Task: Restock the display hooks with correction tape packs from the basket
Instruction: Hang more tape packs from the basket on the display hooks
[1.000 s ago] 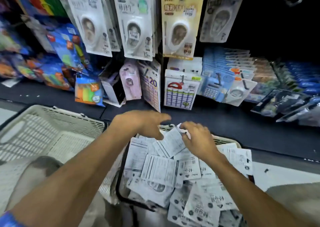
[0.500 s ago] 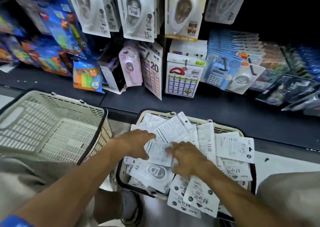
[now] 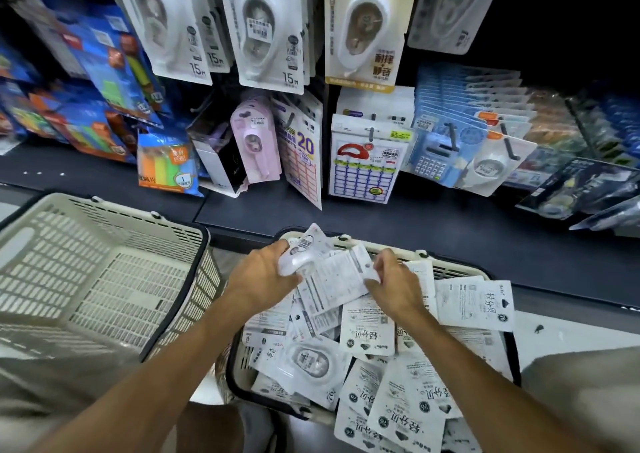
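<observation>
A cream basket (image 3: 464,272) with a black rim sits below the shelf, heaped with several white correction tape packs (image 3: 367,331). My left hand (image 3: 263,276) grips one pack (image 3: 304,251) front side up, lifted over the basket's far edge. My right hand (image 3: 394,283) pinches the corner of another pack (image 3: 336,279) lying back side up, just beside the first. Above, correction tape packs marked 15m (image 3: 266,30) hang on display hooks, next to a yellow-carded pack (image 3: 363,26).
A second cream basket (image 3: 104,272) with nothing in it stands at the left. The dark shelf ledge (image 3: 450,224) runs behind both baskets. Label sheets (image 3: 363,165), a pink pack (image 3: 256,137), sticky tabs (image 3: 166,165) and blue calculator cards (image 3: 440,151) hang lower down.
Both hands have come up from the pile. The left hand now holds a pack raised over the far rim, and the right hand has taken hold of a second pack's corner.
</observation>
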### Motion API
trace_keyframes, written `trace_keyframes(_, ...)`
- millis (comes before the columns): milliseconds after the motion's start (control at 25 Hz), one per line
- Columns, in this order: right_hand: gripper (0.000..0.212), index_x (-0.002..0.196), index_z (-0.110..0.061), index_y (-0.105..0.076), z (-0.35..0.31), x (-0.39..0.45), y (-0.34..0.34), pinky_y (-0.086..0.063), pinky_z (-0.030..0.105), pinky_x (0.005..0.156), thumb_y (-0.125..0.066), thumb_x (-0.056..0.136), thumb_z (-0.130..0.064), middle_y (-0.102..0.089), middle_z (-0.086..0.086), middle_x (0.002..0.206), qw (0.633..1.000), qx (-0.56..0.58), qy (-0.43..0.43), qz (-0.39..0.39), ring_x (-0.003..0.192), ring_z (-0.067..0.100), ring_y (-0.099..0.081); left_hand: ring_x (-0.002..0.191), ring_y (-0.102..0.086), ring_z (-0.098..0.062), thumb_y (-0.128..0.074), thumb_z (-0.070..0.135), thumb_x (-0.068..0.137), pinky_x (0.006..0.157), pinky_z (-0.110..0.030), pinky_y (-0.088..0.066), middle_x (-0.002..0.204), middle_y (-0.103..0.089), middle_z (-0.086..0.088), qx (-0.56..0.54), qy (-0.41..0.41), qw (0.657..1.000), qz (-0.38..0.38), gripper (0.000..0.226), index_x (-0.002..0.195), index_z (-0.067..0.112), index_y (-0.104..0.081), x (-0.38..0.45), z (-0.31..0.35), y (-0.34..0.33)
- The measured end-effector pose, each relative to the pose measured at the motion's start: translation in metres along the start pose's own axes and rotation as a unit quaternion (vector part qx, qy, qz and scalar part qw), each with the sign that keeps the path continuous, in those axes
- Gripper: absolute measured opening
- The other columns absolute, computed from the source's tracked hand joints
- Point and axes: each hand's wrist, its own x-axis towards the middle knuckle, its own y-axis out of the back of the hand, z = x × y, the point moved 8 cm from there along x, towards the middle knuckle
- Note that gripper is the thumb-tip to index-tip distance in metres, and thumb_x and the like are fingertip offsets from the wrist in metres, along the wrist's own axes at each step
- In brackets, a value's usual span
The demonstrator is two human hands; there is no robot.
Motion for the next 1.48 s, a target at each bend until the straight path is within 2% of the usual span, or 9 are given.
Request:
trace_keyframes(280, 0.023, 0.083, -0.01, -0.074, -0.07, 0.005, 0.024, -0.05, 0.031, 0.069, -0.053, 0.09, -0.015, -0.08, 0.006, 0.081, 0.934, 0.308, -0.002, -0.18, 0.07, 0.015, -0.073, 0.095, -0.066, -0.026, -0.064, 0.034, 0.096, 0.078, -0.035, -0.051, 0.102, -0.071, -0.001, -0.042, -0.044, 0.998, 0.018, 0.03, 0.123, 0.022, -0.062, 0.0, 0.009, -0.006)
trace_keyframes(480, 0.01, 0.085, -0.017, -0.067, -0.07, 0.001, 0.038, -0.05, 0.033, 0.081, -0.058, 0.087, -0.012, -0.08, 0.004, 0.094, 0.872, 0.431, -0.075, -0.219, 0.069, 0.014, -0.071, 0.099, -0.073, -0.011, -0.075, 0.052, 0.083, 0.085, -0.031, -0.054, 0.109, -0.076, 0.008, -0.399, 0.019, 0.913, -0.086, 0.032, 0.112, 0.038, -0.068, -0.005, 0.02, -0.01)
trace_keyframes(680, 0.014, 0.104, -0.016, -0.059, -0.085, -0.008, 0.018, -0.059, 0.037, 0.071, -0.056, 0.091, -0.011, -0.079, 0.007, 0.102, 0.79, 0.553, -0.094, -0.247, 0.075, 0.021, -0.074, 0.082, -0.072, -0.021, -0.093, 0.022, 0.069, 0.073, -0.038, -0.061, 0.101, -0.073, 0.0, -0.22, 0.01, 0.973, -0.063, 0.056, 0.114, 0.024, -0.059, -0.007, 0.026, -0.007)
trace_keyframes(760, 0.02, 0.108, -0.022, -0.056, -0.078, -0.006, 0.018, -0.058, 0.035, 0.066, -0.057, 0.091, -0.011, -0.078, 0.005, 0.094, 0.877, 0.463, -0.057, -0.117, 0.07, 0.021, -0.07, 0.089, -0.072, -0.024, -0.091, 0.024, 0.071, 0.074, -0.039, -0.061, 0.114, -0.071, 0.0, -0.234, 0.068, 0.97, 0.015, 0.06, 0.12, 0.02, -0.058, 0.0, 0.003, 0.023)
trace_keyframes(840, 0.022, 0.108, -0.027, -0.056, -0.081, -0.02, 0.004, -0.054, 0.033, 0.075, -0.061, 0.09, -0.016, -0.074, -0.005, 0.094, 0.986, 0.145, 0.073, -0.042, 0.08, 0.019, -0.067, 0.104, -0.07, -0.029, -0.091, 0.024, 0.071, 0.09, -0.044, -0.058, 0.123, -0.07, -0.004, -0.286, 0.112, 0.947, 0.09, 0.067, 0.128, 0.014, -0.058, 0.004, -0.023, 0.054)
trace_keyframes(1000, 0.089, 0.158, -0.018, -0.014, -0.1, -0.081, -0.126, -0.038, 0.047, 0.111, -0.069, 0.088, -0.021, -0.025, 0.015, 0.164, 0.944, -0.142, 0.217, -0.202, 0.141, 0.036, -0.037, 0.106, -0.07, -0.026, -0.09, 0.019, 0.072, 0.099, -0.049, -0.054, 0.115, -0.074, -0.003, -0.346, 0.13, 0.919, 0.135, 0.061, 0.124, 0.016, -0.06, -0.004, -0.046, 0.068)
trace_keyframes(1080, 0.092, 0.16, -0.016, 0.003, -0.105, -0.087, -0.161, -0.029, 0.054, 0.114, -0.06, 0.095, -0.024, 0.001, 0.017, 0.169, 0.941, -0.221, 0.211, -0.147, 0.146, 0.04, -0.025, 0.093, -0.071, -0.02, -0.09, 0.024, 0.071, 0.088, -0.044, -0.058, 0.1, -0.074, 0.005, -0.309, 0.121, 0.934, 0.129, 0.047, 0.109, 0.026, -0.062, -0.008, -0.049, 0.059)
trace_keyframes(1280, 0.045, 0.144, -0.017, -0.042, -0.111, -0.059, -0.09, -0.06, 0.038, 0.07, -0.05, 0.101, -0.007, -0.063, 0.01, 0.132, 0.971, -0.081, 0.211, 0.081, 0.087, 0.025, -0.069, 0.087, -0.071, -0.013, -0.089, 0.03, 0.073, 0.074, -0.034, -0.057, 0.098, -0.073, 0.013, -0.256, 0.115, 0.949, 0.14, 0.044, 0.106, 0.029, -0.06, -0.009, -0.06, 0.062)
trace_keyframes(1480, 0.021, 0.108, -0.009, -0.068, -0.086, 0.002, 0.041, -0.051, 0.033, 0.052, -0.047, 0.107, -0.016, -0.067, 0.003, 0.076, 0.956, 0.234, 0.156, 0.085, 0.056, 0.019, -0.061, 0.085, -0.071, -0.014, -0.087, 0.015, 0.073, 0.058, -0.025, -0.049, 0.103, -0.075, 0.003, -0.334, 0.162, 0.917, 0.146, 0.046, 0.107, 0.028, -0.06, -0.007, -0.081, 0.058)
